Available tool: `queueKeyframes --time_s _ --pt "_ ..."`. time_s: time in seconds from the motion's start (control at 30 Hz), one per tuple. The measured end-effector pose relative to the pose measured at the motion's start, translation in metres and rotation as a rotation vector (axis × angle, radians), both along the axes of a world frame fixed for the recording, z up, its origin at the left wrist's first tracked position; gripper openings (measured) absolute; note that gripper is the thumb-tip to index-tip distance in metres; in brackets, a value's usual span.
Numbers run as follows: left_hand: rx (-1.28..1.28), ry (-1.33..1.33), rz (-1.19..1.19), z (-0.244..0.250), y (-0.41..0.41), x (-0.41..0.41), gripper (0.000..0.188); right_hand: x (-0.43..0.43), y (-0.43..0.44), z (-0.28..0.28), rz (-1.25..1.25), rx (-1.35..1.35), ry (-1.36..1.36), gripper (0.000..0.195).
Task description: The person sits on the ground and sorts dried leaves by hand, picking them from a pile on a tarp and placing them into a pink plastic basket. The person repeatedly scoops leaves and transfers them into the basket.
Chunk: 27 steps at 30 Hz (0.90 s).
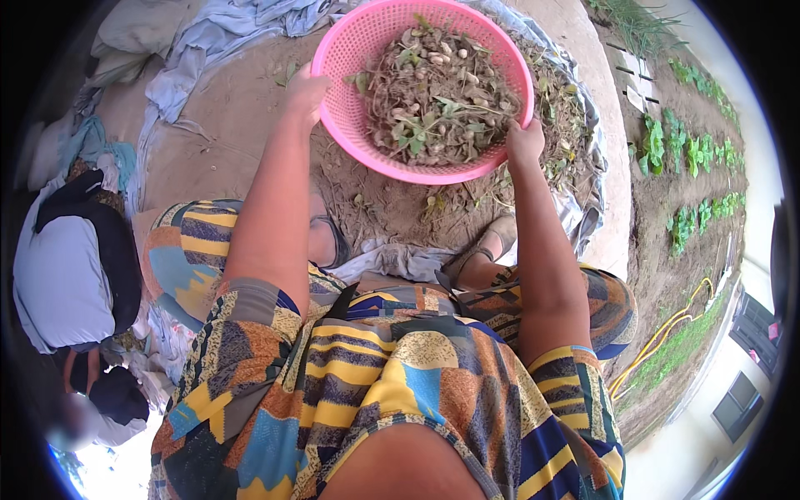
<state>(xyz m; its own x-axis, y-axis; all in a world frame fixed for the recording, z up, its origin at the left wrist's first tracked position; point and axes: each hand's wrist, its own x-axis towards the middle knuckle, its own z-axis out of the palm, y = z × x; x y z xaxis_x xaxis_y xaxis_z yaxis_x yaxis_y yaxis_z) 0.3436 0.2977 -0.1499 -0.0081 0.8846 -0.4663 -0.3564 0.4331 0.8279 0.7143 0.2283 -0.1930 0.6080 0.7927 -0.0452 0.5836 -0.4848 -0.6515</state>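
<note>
A round pink plastic basket (375, 159) with perforated walls is held up in front of me, tilted so that its inside faces the camera. In it lie peanuts in their shells (437, 57), mixed with dry stems, soil and green leaves. My left hand (304, 95) grips the basket's left rim. On the opposite side, my right hand (525, 142) holds the lower right rim. Beneath the basket, loose soil and plant scraps (387, 212) cover a sheet on the ground between my feet.
Plant debris (559, 112) is heaped on the right, beside the sheet's crumpled edge (594, 125). Another person (75, 275) is at the far left, near cloth bundles (134, 31). Vegetable rows (684, 228) and a yellow hose (662, 331) lie to the right.
</note>
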Motion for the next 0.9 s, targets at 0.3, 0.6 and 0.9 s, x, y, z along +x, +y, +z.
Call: queueKeyframes --time_s 0.3,0.6,0.9 --pt "0.152 0.208 -0.021 0.011 -0.006 0.028 0.052 0.007 -0.009 0.02 -0.096 -0.093 -0.089 0.027" --pt "0.206 0.432 0.033 0.026 -0.027 0.071 0.044 0.062 -0.016 0.022 -0.099 0.068 0.376 0.021" --pt "0.4 0.157 0.085 0.041 -0.022 0.078 0.046 0.062 -0.012 0.043 -0.185 0.188 0.443 0.021"
